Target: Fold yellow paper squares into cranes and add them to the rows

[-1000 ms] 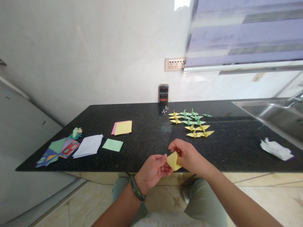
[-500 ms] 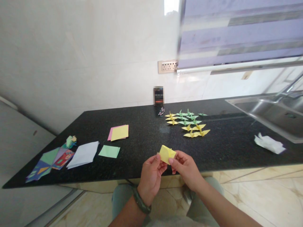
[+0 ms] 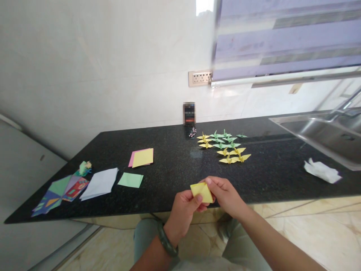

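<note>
A small folded square of yellow origami paper (image 3: 205,192) is between my two hands, just above the counter's front edge. My left hand (image 3: 186,209), with a dark green bangle at the wrist, pinches its lower left side, thumb on top. My right hand (image 3: 225,194) grips the upper right corner between thumb and fingers. Beyond them stand several yellow paper cranes (image 3: 238,152) and several green paper cranes (image 3: 222,141), grouped in rows. To the left lie a green paper stack (image 3: 130,180) and yellow sheets (image 3: 143,158) over pink ones.
White paper (image 3: 100,183), a colourful patterned packet (image 3: 56,194) and a crumpled paper piece (image 3: 85,168) lie at the left. A phone-like object (image 3: 189,113) leans on the wall beside a beaded strap (image 3: 192,132). At right are a white tissue (image 3: 322,171) and a steel sink (image 3: 310,131).
The yellow paper has turned in my hands and moved slightly down and right. My left thumb has shifted onto its lower edge; my right thumb has moved up to its top corner.
</note>
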The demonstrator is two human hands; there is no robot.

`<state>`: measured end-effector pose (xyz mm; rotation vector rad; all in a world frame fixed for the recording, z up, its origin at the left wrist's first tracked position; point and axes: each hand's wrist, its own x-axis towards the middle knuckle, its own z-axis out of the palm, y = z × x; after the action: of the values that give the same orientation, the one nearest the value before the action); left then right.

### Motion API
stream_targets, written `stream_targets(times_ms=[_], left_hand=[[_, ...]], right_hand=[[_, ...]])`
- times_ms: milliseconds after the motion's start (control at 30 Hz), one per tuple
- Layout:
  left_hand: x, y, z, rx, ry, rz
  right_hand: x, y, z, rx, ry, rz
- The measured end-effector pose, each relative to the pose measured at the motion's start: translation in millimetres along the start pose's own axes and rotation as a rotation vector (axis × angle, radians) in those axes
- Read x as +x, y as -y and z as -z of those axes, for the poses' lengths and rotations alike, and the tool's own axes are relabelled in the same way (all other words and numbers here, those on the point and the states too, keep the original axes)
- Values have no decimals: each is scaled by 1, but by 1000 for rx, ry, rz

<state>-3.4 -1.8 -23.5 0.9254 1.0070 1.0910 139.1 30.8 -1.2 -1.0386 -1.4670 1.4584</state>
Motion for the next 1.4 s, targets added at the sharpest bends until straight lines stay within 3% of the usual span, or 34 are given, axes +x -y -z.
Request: stream_targets(times_ms=[300, 533, 667, 933, 1400], left_hand=[[3, -5, -10, -12, -119, -80], [3, -2, -12, 27, -193, -42], [2, -5, -12, 19, -169, -34], [4, -4, -9, 98, -233, -187], [3, -11, -17, 274, -425, -264]], right_hand=[[-3, -11, -17, 139, -86, -1], [1, -5, -18, 63, -134, 101], [2, -4, -16, -25, -149, 152], [3, -5, -11, -213, -183, 221], [4, -4, -19, -253, -282, 296]])
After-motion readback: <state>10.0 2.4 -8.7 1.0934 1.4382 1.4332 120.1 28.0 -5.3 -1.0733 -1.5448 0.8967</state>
